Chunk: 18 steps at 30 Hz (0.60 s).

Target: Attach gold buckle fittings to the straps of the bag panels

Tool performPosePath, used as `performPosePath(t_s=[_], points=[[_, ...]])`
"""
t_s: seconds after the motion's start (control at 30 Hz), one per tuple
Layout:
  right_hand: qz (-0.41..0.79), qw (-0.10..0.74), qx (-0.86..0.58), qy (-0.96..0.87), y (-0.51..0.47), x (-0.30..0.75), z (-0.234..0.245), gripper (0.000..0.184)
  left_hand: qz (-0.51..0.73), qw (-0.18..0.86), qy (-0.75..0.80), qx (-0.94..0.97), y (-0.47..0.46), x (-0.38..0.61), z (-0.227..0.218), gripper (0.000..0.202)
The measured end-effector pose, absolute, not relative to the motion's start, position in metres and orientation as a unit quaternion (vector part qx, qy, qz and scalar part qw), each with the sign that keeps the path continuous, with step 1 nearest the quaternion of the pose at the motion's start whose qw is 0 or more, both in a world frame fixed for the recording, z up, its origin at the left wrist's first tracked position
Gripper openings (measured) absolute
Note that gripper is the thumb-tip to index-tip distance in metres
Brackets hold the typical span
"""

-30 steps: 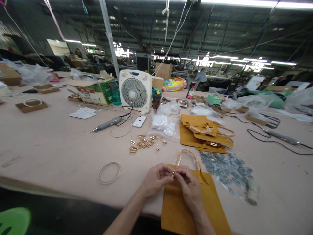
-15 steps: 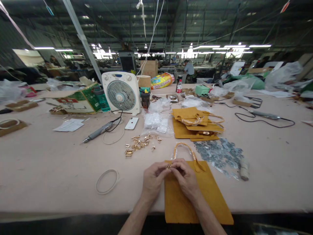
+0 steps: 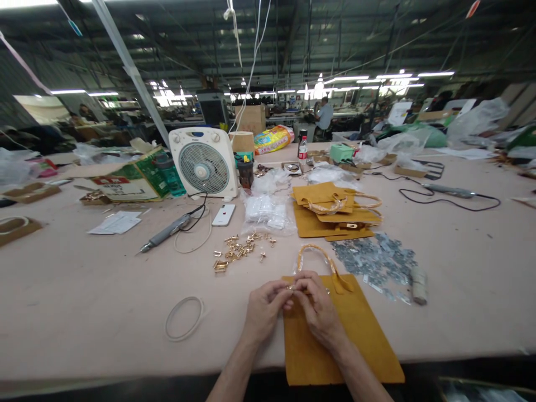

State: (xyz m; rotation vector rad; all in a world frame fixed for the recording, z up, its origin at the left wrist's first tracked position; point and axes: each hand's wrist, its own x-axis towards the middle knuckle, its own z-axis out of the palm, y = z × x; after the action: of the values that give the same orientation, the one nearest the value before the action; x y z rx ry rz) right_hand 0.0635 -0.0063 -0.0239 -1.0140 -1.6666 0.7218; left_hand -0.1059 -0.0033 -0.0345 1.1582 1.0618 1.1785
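Observation:
My left hand point(image 3: 264, 310) and my right hand point(image 3: 317, 307) meet over the top left part of a mustard-yellow handbag point(image 3: 347, 346). Between their fingertips both pinch a small gold metal fitting point(image 3: 290, 287), mostly hidden by the fingers. The bag lies flat at the table's front edge, its braided handle point(image 3: 315, 248) partly wrapped in clear plastic and pointing away from me. Beyond my hands, loose gold fittings point(image 3: 238, 250) lie in a pile. To the right of the handle spreads a heap of small flat silver metal pieces point(image 3: 377, 257).
More yellow bags point(image 3: 322, 218) are stacked behind. An electric screwdriver point(image 3: 165, 233), a phone point(image 3: 223, 215) and a white fan point(image 3: 204, 164) stand or lie left. A tape ring point(image 3: 184, 318) lies near the front, a grey roll point(image 3: 419, 286) at right. A person point(image 3: 324, 115) sits far back.
The view has shifted slightly. My hands stay together at the bag's top, with small finger movements around the gold fitting. A shiny bit now shows just right of my right hand.

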Motion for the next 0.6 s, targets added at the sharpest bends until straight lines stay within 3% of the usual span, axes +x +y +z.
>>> performPosePath(t_s=[0.17,0.4,0.6], points=[[0.327,0.498,-0.411,-0.690,-0.004,0.067,-0.024,0.017,0.494,0.509,0.440,0.551,-0.005,-0.105,-0.032,0.031],[0.260,0.514,-0.365,-0.732,-0.004,0.062,-0.026,0.018,0.487,0.592,0.423,0.483,0.001,-0.112,-0.041,0.051],[0.176,0.494,-0.346,-0.778,-0.005,0.062,-0.030,0.024,0.471,0.642,0.404,0.451,0.004,-0.117,-0.034,0.046]])
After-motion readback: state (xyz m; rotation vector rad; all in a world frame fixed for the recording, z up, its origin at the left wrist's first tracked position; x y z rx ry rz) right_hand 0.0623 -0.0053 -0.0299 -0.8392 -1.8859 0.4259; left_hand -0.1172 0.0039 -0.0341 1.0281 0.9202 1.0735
